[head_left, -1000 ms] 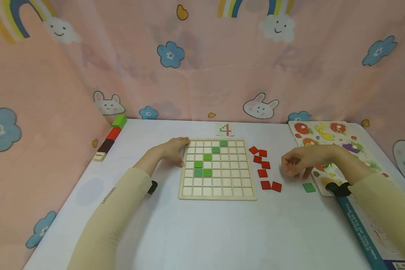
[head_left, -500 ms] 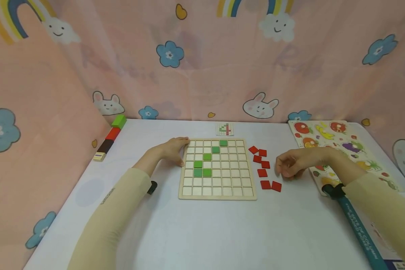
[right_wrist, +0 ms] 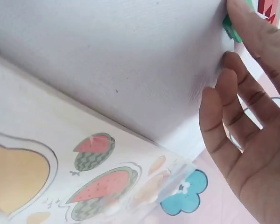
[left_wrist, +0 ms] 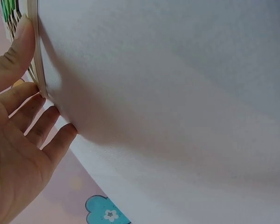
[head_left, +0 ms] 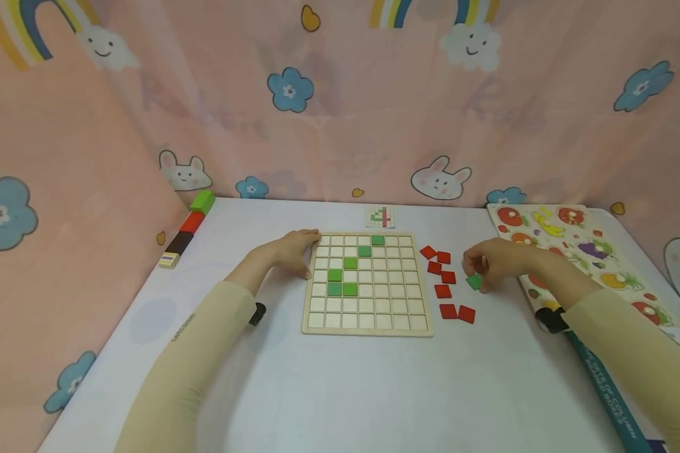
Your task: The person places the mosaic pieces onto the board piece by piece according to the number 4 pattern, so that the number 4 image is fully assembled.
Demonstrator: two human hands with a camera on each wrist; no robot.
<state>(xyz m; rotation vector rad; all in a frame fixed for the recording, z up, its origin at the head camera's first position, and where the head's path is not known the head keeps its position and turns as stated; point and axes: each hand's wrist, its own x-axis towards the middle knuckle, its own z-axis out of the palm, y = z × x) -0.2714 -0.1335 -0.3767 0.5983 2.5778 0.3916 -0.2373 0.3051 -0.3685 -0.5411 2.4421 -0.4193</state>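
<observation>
Right of the wooden grid board [head_left: 367, 284], the right hand [head_left: 490, 264] pinches a green tile [head_left: 474, 281] just above the desk [head_left: 340, 390], beside the red tiles [head_left: 447, 283]. Left hand [head_left: 291, 251], fingers straight, braces the board's left edge. Keep the tile level, lowering it squarely into one cell.

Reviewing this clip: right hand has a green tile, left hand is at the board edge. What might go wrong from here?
The right hand pinches the green tile only by its edge, so it may slip. Carrying it to the board, the hand could brush the red tiles lying between. The left hand rests only against the board's side, so the board might slide.
</observation>
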